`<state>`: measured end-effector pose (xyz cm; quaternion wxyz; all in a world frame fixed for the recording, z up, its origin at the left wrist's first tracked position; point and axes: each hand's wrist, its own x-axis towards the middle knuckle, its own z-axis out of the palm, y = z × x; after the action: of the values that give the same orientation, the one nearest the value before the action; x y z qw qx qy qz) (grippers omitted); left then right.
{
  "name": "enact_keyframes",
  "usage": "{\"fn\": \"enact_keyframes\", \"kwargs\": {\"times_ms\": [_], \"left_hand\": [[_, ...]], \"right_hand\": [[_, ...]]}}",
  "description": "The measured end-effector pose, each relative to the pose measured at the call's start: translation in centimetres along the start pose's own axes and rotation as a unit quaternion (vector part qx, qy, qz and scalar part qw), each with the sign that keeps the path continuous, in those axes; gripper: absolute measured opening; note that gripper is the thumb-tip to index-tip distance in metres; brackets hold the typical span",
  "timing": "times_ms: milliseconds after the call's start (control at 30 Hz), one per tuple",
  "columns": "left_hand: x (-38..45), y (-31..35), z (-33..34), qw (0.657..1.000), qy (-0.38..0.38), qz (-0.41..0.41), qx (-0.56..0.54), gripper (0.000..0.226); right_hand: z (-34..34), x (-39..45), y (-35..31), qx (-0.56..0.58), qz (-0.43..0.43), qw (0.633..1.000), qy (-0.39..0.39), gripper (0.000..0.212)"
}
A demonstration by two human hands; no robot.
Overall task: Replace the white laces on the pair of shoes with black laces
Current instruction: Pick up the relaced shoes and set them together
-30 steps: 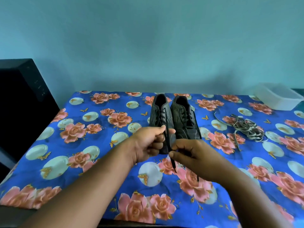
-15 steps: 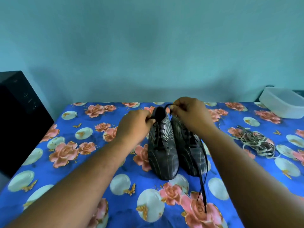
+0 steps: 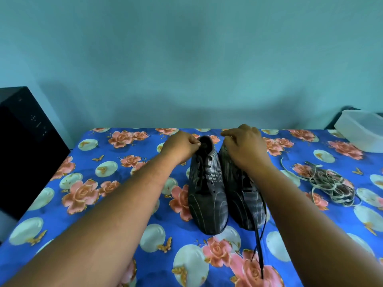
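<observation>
Two dark striped shoes stand side by side, toes toward me, on the blue floral cloth. The left shoe (image 3: pixel 207 195) is laced in black. My left hand (image 3: pixel 181 148) pinches the left edge of its collar. My right hand (image 3: pixel 245 148) lies over the collar of the right shoe (image 3: pixel 246 206), fingers curled down onto it and hiding its opening. A loose black lace (image 3: pixel 259 249) trails from the right shoe toward the table's front edge. The removed white laces (image 3: pixel 329 183) lie in a tangled heap to the right.
A white plastic container (image 3: pixel 364 133) sits at the back right corner. A black box (image 3: pixel 27 146) stands beside the table on the left. The teal wall rises right behind the table's far edge.
Both hands went from the shoes' toes to their collars. In the last half second my right hand shifted right, from the left shoe's opening to over the right shoe.
</observation>
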<state>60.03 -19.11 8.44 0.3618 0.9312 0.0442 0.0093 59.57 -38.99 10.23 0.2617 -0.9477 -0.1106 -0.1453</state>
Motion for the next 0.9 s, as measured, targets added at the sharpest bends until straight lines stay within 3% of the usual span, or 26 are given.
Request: {"fn": "enact_keyframes", "kwargs": {"times_ms": [100, 267, 433, 567, 767, 900], "left_hand": [[-0.7, -0.2, 0.1, 0.998, -0.052, 0.018, -0.027, 0.020], [-3.4, 0.0, 1.5, 0.992, 0.076, 0.046, -0.086, 0.026], [-10.3, 1.2, 3.9, 0.971, 0.144, 0.157, -0.104, 0.012], [-15.8, 2.5, 6.6, 0.971, 0.078, 0.178, -0.141, 0.013], [-19.9, 3.5, 9.2, 0.976, -0.003, 0.065, -0.210, 0.011], [-20.1, 3.9, 10.2, 0.976, -0.037, 0.028, -0.213, 0.012]], "right_hand": [[-1.7, -4.5, 1.6, 0.016, 0.003, 1.000, 0.005, 0.024], [-2.0, -12.3, 3.7, -0.009, 0.086, 0.995, -0.045, 0.053], [-1.8, -16.6, 4.5, -0.086, 0.149, 0.979, -0.112, 0.083], [-1.9, -17.9, 5.4, -0.106, 0.175, 0.968, -0.146, 0.091], [-2.2, -19.4, 6.9, -0.051, 0.186, 0.968, -0.161, 0.058], [-1.5, -19.3, 7.6, -0.025, 0.197, 0.971, -0.135, 0.072]]}}
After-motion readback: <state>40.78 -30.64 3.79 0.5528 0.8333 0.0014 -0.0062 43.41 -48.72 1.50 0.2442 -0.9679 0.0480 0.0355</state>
